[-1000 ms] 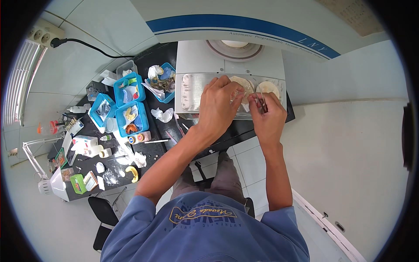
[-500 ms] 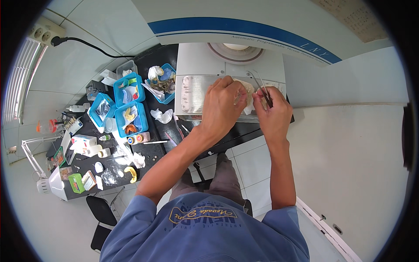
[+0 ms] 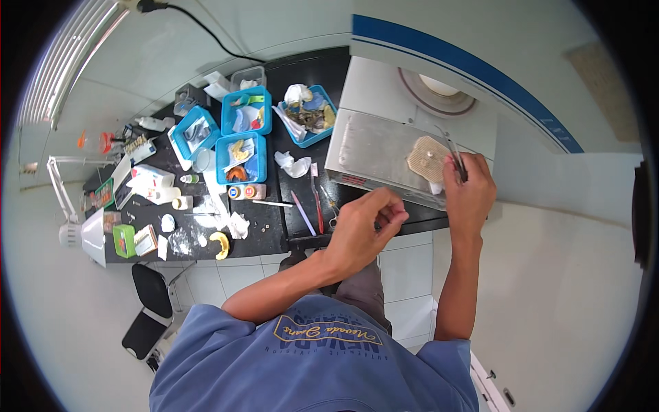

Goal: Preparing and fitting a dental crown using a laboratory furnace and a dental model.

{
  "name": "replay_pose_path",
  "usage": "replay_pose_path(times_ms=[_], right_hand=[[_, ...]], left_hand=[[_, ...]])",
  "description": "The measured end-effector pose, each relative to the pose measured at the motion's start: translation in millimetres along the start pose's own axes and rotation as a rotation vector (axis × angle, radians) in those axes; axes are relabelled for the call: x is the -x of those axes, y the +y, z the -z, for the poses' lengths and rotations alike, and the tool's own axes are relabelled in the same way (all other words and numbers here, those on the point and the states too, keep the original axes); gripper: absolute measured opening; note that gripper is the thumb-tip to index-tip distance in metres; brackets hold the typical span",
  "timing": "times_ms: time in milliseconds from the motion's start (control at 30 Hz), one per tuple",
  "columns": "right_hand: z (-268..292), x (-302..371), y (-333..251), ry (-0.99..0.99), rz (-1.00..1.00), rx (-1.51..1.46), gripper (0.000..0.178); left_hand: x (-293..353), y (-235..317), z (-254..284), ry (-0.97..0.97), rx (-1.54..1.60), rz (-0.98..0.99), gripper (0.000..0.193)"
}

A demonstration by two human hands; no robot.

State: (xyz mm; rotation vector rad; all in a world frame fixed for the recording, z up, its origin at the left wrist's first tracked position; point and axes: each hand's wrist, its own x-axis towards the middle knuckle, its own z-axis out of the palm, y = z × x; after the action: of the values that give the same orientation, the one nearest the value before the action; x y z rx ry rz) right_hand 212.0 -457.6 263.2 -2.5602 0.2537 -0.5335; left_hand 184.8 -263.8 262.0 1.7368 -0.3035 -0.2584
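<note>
My right hand (image 3: 469, 184) is closed on dark-handled metal tweezers (image 3: 452, 147), whose thin tips point up and away. Beside the tweezers, a beige honeycomb firing tray (image 3: 416, 163) lies on the metal top (image 3: 374, 141) of a white machine. A small white piece (image 3: 430, 154) sits on the tray. White paper or tissue (image 3: 436, 187) shows between the tray and my right hand. My left hand (image 3: 360, 230) hovers in front of the machine's front edge, thumb and fingers pinched together. Anything inside that pinch is too small to make out.
The white machine's blue-banded upper body (image 3: 467, 72) overhangs the back right, above a round plate (image 3: 439, 93). On the black bench (image 3: 288, 213) to the left stand several blue baskets (image 3: 240, 159), bottles, a red toothbrush (image 3: 316, 199) and a yellow dental model (image 3: 220, 245). A desk lamp (image 3: 93, 233) stands far left.
My left hand has drawn back from the honeycomb tray toward me, uncovering the tray and its white piece. My right hand still grips the tweezers beside it. The view has swung left.
</note>
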Motion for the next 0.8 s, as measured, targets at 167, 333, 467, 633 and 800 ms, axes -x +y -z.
replay_pose_path(times_ms=[167, 333, 467, 633, 800], right_hand=[[4, -2, -9, 0.044, -0.032, 0.000, 0.011], [31, 30, -47, -0.045, -0.042, -0.285, 0.008], [23, 57, -75, -0.258, 0.001, -0.487, 0.009], [-2, 67, -93, -0.308, -0.145, -0.695, 0.007], [-21, 67, -122, -0.326, -0.239, -0.823, 0.008]], left_hand=[[8, -5, 5, 0.014, 0.063, 0.001, 0.015], [13, -6, 17, 0.064, 0.507, 0.205, 0.012], [16, -2, 41, 0.001, 0.566, 0.275, 0.011], [25, -8, 60, -0.024, 0.597, 0.324, 0.015], [34, -18, 81, 0.112, 0.670, 0.293, 0.015]])
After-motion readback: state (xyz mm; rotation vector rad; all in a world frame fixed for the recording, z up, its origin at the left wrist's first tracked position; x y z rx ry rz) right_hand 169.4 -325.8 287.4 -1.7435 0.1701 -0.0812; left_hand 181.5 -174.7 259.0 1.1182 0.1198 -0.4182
